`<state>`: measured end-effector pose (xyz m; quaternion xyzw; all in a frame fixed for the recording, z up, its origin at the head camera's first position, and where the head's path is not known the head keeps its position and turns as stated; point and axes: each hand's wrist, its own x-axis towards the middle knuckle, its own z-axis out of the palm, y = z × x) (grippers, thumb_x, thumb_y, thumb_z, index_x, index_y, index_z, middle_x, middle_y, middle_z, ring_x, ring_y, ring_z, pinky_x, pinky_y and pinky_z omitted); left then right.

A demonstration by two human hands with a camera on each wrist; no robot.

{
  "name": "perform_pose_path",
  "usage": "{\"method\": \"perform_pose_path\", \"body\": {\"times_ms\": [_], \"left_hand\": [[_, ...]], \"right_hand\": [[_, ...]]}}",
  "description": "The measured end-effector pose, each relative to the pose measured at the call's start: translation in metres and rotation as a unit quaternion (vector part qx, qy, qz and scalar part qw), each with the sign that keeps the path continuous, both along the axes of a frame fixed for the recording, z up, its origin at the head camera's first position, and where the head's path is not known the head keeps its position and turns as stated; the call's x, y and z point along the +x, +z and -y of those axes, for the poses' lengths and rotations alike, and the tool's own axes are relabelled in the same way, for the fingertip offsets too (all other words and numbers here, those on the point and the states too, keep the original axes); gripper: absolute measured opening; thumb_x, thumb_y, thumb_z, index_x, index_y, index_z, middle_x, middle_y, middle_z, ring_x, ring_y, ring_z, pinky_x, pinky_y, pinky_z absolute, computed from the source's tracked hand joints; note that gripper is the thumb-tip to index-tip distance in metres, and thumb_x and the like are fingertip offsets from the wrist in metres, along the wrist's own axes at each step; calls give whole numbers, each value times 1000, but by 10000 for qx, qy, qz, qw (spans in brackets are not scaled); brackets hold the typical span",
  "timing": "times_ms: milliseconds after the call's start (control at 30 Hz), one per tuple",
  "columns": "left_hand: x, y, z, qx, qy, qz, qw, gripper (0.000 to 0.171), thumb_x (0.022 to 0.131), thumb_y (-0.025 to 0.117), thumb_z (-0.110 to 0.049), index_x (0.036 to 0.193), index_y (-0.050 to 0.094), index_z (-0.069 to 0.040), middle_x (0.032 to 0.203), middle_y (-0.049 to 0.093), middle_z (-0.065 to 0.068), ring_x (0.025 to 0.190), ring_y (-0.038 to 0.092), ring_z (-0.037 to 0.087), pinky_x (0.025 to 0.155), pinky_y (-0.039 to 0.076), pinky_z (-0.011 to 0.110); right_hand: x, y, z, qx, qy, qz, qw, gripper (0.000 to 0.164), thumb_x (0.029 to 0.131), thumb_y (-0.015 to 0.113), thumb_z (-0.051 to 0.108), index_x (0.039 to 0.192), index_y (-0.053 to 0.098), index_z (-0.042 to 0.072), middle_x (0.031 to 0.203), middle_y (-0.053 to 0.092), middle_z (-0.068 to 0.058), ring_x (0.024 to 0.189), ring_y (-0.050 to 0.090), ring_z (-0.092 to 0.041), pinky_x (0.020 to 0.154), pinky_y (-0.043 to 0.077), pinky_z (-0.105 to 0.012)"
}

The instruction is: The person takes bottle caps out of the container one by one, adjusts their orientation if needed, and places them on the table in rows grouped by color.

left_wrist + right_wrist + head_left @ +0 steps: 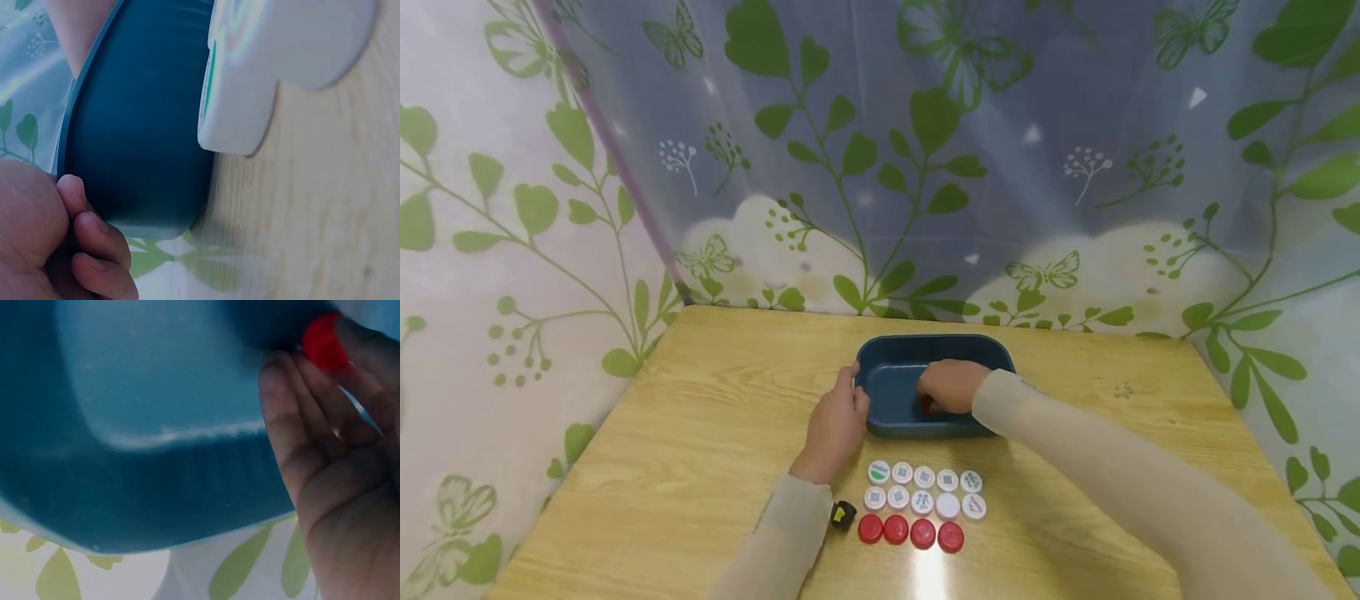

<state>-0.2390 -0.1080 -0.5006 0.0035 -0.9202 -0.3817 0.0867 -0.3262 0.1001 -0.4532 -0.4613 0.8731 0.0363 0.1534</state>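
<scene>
A dark blue plastic bin (895, 430) stands on the table. At its left end my left hand (837, 427) grips the rim, and the left wrist view shows its curled fingers (100, 240) against the wall. Inside the bin is my right hand (953, 386), pinching a red bottle cap (324, 342) between thumb and fingers. In front of the bin lie two rows of white bottle caps (924, 477) with printed tops, one of them plain. A shorter row of red bottle caps (896, 528) lies nearest to me.
The wooden table (737, 400) carries all of this. A leaf-patterned curtain (880, 167) hangs behind the table and along both sides. A small black object with a yellow mark (843, 515) sits by my left wrist.
</scene>
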Motion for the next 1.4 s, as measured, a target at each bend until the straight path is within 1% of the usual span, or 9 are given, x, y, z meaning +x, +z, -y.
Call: {"method": "perform_pose_path", "body": {"times_ms": [167,267,367,500,600,733,933,1067,1400], "left_hand": [[-1,4,1,-137,-27,-83,9999,45,107,48,-16,151,46,-4,59,49,0,50,47,13,49,37,29],[-1,4,0,-192,-61,-80,9998,45,107,48,-15,150,46,-3,58,48,0,49,46,12,48,36,28],[0,4,1,-229,-68,-55,9997,45,107,48,-15,150,46,-3,58,48,0,49,46,13,47,36,29],[0,4,1,-261,-48,-7,9996,45,107,48,-15,150,46,-4,58,49,0,49,46,13,48,36,29],[0,4,0,-268,-68,26,9996,45,107,49,-15,150,46,-3,58,48,0,49,46,13,48,36,29],[0,4,0,-285,-83,24,9996,45,107,49,-15,150,46,-3,58,48,0,49,45,13,48,36,29],[0,3,1,-272,-75,15,9996,46,107,48,-15,151,45,-4,58,47,0,48,45,13,47,36,29],[-1,6,1,-253,-78,25,9996,46,107,48,-15,151,44,-4,59,47,0,48,45,13,47,36,29],[1,6,-1,-308,2,118,9995,46,107,49,-15,151,45,-4,59,48,1,49,45,15,49,36,30]], "right_hand": [[-8,-6,-10,-64,233,-340,9991,8,96,74,21,96,67,16,84,63,2,73,56,-14,69,48,-34],[-6,3,-17,-353,-70,-214,9991,11,95,71,21,97,61,16,80,57,4,68,50,-14,67,44,-34],[8,18,-25,-961,-341,-75,9948,18,93,66,20,110,65,14,80,53,6,65,46,-12,66,40,-33],[46,31,-46,-1825,-152,-299,9826,35,90,62,18,124,71,14,87,55,9,66,44,-7,64,39,-28],[81,27,-65,-2189,-135,-401,9748,28,90,64,15,116,73,18,96,60,11,71,48,-4,64,44,-24],[126,11,-86,-2432,-443,54,9689,23,91,72,12,111,69,22,105,65,16,83,58,-2,74,53,-25],[171,-25,-99,-2474,-156,469,9676,17,93,77,18,101,66,27,95,60,20,85,55,1,79,53,-24],[182,-39,-105,-2377,-313,805,9675,13,97,74,25,98,63,30,91,53,22,80,49,3,73,47,-18],[186,-48,-110,-2533,-201,221,9669,8,100,70,28,100,62,30,96,54,21,83,49,3,73,48,-16]]}}
